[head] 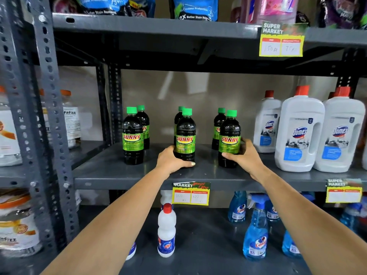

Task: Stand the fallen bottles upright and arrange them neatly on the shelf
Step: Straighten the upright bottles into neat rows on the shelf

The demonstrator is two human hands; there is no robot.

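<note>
Several dark Sunny bottles with green caps stand upright in pairs on the grey middle shelf (pixel 111 171). My left hand (pixel 170 158) grips the base of the front middle bottle (pixel 185 135). My right hand (pixel 245 155) wraps around the lower half of the front right bottle (pixel 229 135). The front left bottle (pixel 133 135) stands alone, untouched, with another bottle (pixel 144 120) behind it. A second bottle stands behind each of the two held ones. No bottle lies on its side.
White Domex jugs (pixel 297 132) with red caps stand close to the right of my right hand. Blue spray bottles (pixel 256 233) and a white bottle (pixel 166 231) fill the shelf below. Price tags (pixel 191 193) hang on the shelf edge. A perforated steel post (pixel 49 116) rises at left.
</note>
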